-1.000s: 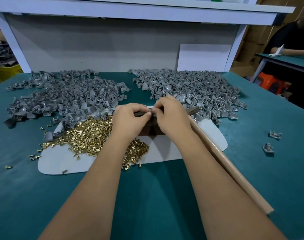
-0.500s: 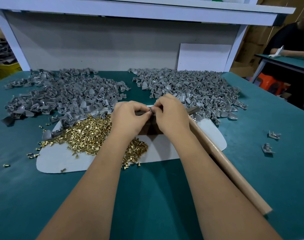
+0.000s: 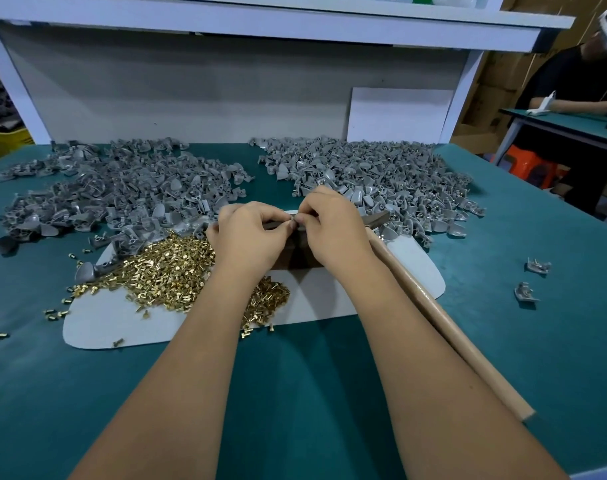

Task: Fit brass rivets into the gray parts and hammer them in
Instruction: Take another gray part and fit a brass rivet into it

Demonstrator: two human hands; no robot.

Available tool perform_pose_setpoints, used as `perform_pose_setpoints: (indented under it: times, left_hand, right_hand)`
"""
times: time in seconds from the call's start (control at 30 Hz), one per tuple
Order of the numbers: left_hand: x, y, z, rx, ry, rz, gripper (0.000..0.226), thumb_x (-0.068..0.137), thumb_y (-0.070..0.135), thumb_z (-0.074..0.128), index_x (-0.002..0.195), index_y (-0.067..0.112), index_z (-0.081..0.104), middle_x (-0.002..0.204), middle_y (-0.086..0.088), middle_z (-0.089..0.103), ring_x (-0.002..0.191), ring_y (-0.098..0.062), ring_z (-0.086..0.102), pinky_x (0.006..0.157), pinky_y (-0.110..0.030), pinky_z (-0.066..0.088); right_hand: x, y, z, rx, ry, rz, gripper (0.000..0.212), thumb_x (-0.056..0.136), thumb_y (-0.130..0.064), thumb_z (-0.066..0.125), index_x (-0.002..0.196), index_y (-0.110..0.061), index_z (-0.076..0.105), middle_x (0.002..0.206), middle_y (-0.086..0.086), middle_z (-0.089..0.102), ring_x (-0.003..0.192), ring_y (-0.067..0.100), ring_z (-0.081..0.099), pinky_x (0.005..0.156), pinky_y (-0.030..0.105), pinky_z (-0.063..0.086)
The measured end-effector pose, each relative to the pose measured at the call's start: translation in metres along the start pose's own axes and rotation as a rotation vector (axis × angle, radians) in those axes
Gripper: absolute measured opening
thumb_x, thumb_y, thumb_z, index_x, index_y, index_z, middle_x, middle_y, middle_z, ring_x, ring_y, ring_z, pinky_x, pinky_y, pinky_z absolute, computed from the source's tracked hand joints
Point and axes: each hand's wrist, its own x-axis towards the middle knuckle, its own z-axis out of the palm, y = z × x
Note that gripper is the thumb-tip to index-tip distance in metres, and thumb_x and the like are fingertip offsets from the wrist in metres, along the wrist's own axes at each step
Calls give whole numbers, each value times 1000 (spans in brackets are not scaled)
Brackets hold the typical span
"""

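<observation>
My forearms reach forward over the green table [image 3: 295, 393]. Little has changed over the last second: my hands have stayed together above the dark block [image 3: 297, 259], and only the view has shifted slightly. I judge I am still seating a rivet, so hammering has not started. My left hand [image 3: 250, 237] and right hand [image 3: 333, 230] meet fingertip to fingertip, both pinching a small gray part [image 3: 295, 221]; it is mostly hidden, and I cannot tell whether a rivet is in it. The hammer [image 3: 444, 323] lies under my right forearm, its wooden handle pointing back toward me. To my left, brass rivets [image 3: 163, 268] lie heaped on a white sheet [image 3: 115, 327], short, shiny and flanged. Beyond my hands spread two wide piles of gray parts [image 3: 129, 199], curved shell-like pieces, matt gray. Two loose pieces [image 3: 532, 278] lie well apart at right.
</observation>
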Motion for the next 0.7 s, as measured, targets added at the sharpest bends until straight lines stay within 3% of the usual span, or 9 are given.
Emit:
perform_pose_setpoints:
  times: [0.1,0.27,0.43,0.57,0.7]
  left_hand:
    - [0,-1,1,-28,-5,4,30,85,34,74,65,52,60,100,16,71,117,-19,58,103,-50,40]
    - [3,-3,-1,-124,-48,-15,30,85,31,76,68,51,63,102,13,72,117,-22,59,103,-50,43]
    - [2,-3,-2,-102,-39,-16,25,84,37,76,67,50,63,101,16,71,118,-20,57,103,-51,41]
    - [2,-3,-3,-115,-50,-11,25,84,36,76,68,50,63,102,16,71,119,-22,56,103,-51,41]
    - [1,-4,-1,-158,-34,-5,32,85,28,76,67,51,63,95,19,69,118,-22,58,105,-50,41]
  right_hand:
    - [1,1,2,45,13,49,12,89,-10,61,78,-7,64,84,-2,51,81,19,50,74,32,40]
    - [-1,1,8,112,90,145,12,88,-16,65,78,-11,69,86,-2,56,77,13,50,67,27,37]
    - [-4,6,2,287,68,177,7,85,-15,69,81,-11,73,88,0,62,84,12,55,75,24,40]
    - [-2,7,0,270,49,192,7,86,-15,69,83,-11,74,89,0,63,84,13,57,77,26,42]
    - [0,1,8,144,103,205,12,87,-19,67,79,-13,73,88,-4,59,79,13,54,69,24,37]
